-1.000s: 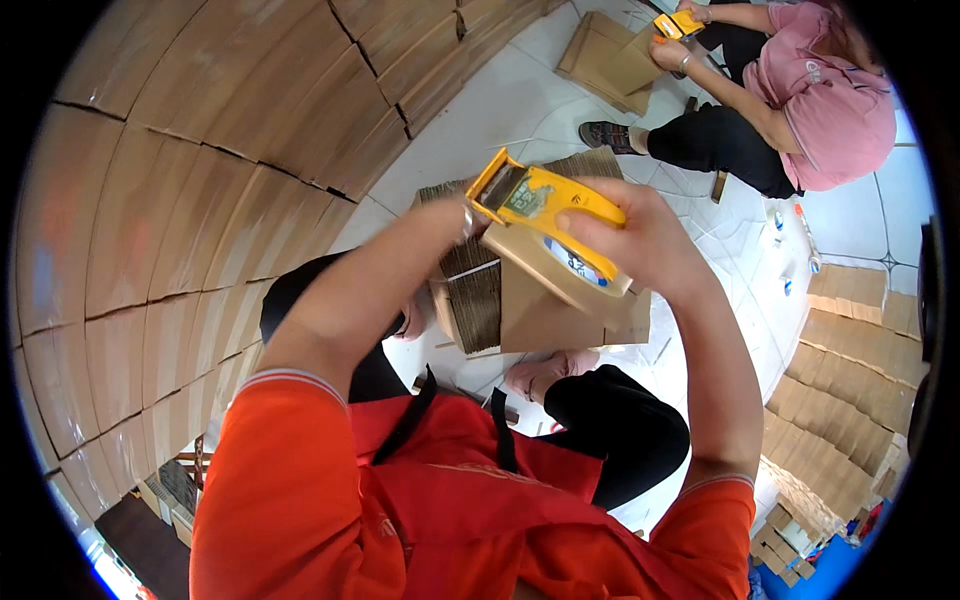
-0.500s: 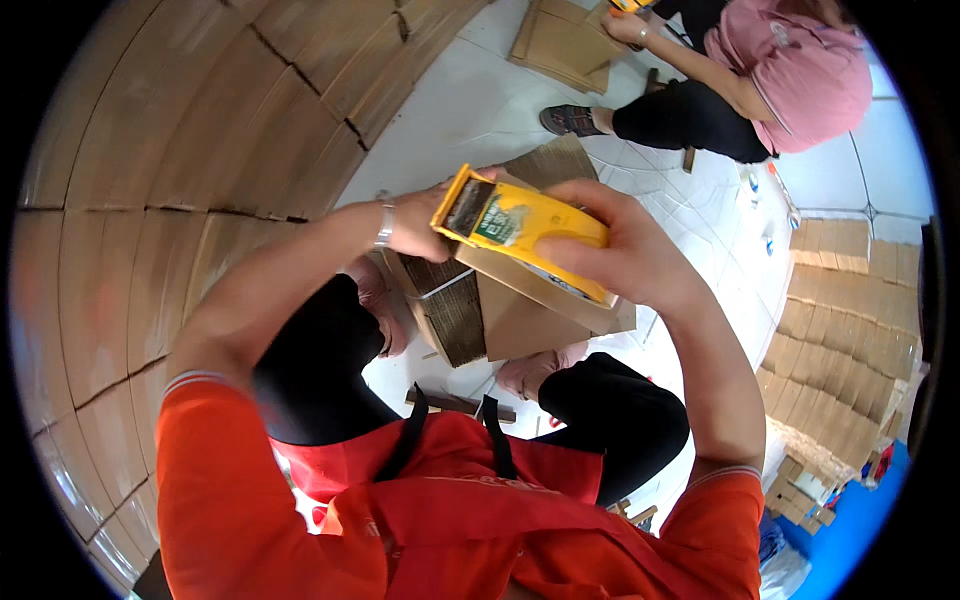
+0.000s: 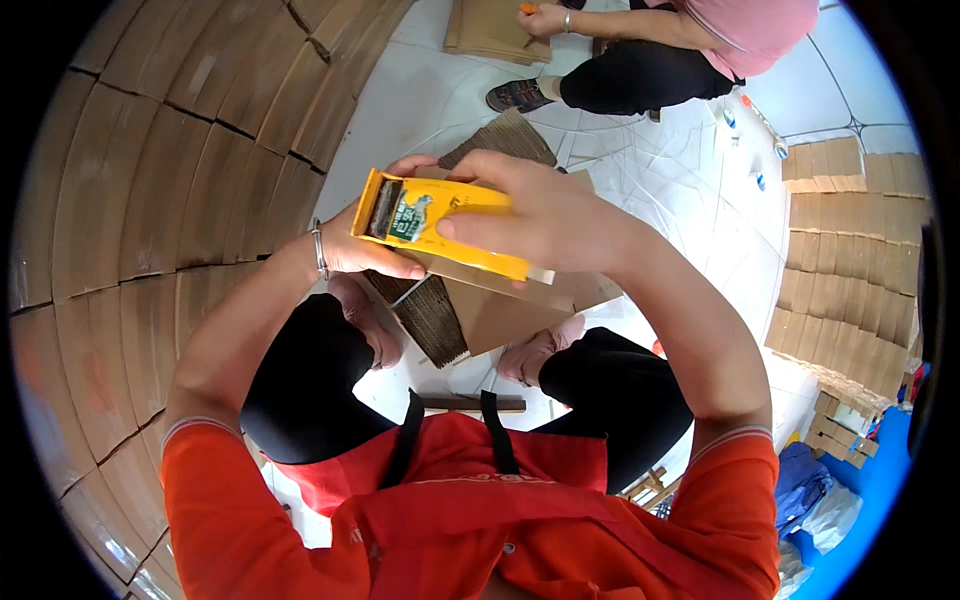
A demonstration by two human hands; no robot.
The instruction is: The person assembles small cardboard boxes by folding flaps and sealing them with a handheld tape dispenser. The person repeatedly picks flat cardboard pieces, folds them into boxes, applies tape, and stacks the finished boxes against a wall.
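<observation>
My right hand (image 3: 550,215) is closed around a yellow tape dispenser (image 3: 470,222), its thumb lying along the top. The dispenser's dark cutting end points left, toward my left hand (image 3: 365,245). Under the dispenser is a small brown cardboard box (image 3: 490,280), mostly hidden by it. My left hand grips the box's left end, thumb on the near side and fingertips showing beyond the dispenser. Below, between my feet, lies a strapped bundle of corrugated cardboard (image 3: 432,322) beside a flat brown sheet (image 3: 505,315).
Packed brown cartons (image 3: 150,190) rise like a wall at the left. Another corrugated bundle (image 3: 505,138) lies just beyond my hands. A co-worker in a pink top (image 3: 750,30) sits at the far right, near flat cardboard (image 3: 490,30). Cardboard stacks (image 3: 845,270) stand at right.
Both hands, the tape dispenser and the box have shifted left in view. My head view has also moved, so the co-worker and surroundings sit differently. Both grips stay the same.
</observation>
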